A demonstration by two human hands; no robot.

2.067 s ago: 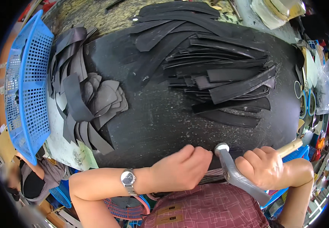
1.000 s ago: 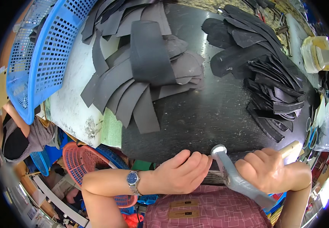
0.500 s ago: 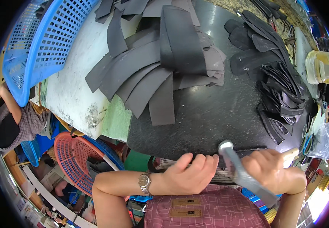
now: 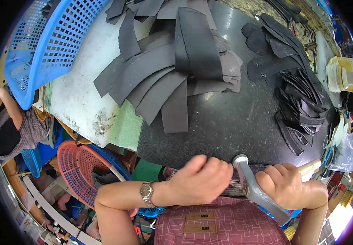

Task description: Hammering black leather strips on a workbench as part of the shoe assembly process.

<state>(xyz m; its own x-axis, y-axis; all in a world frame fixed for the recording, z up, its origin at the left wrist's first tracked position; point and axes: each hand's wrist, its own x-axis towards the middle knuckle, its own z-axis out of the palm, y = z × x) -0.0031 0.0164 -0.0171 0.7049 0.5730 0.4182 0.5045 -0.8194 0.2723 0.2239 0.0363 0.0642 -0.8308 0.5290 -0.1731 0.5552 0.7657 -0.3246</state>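
My right hand (image 4: 284,183) grips a hammer by its pale wooden handle (image 4: 309,167), whose end sticks out to the right of my fist. The hammer's long grey metal head (image 4: 258,188) slants across, its round face at the table's near edge. Just left of that face is my left hand (image 4: 203,179), fingers curled closed; whatever they hold is hidden. A thin dark strip (image 4: 262,165) lies along the near edge of the black tabletop (image 4: 229,126), beside the hammer face. A steel watch (image 4: 146,192) is on my left wrist.
Overlapping dark grey curved pieces (image 4: 152,81) lie on the table's far left. Black bundled strips (image 4: 303,106) and rounded black pieces (image 4: 282,45) lie on the right. A blue basket (image 4: 58,49) stands far left, a red basket (image 4: 76,171) below. Another person (image 4: 21,130) is at the left.
The hammer, blurred by motion before, shows sharply now, its head shifted slightly left. My left hand and wrist have moved slightly up and left.
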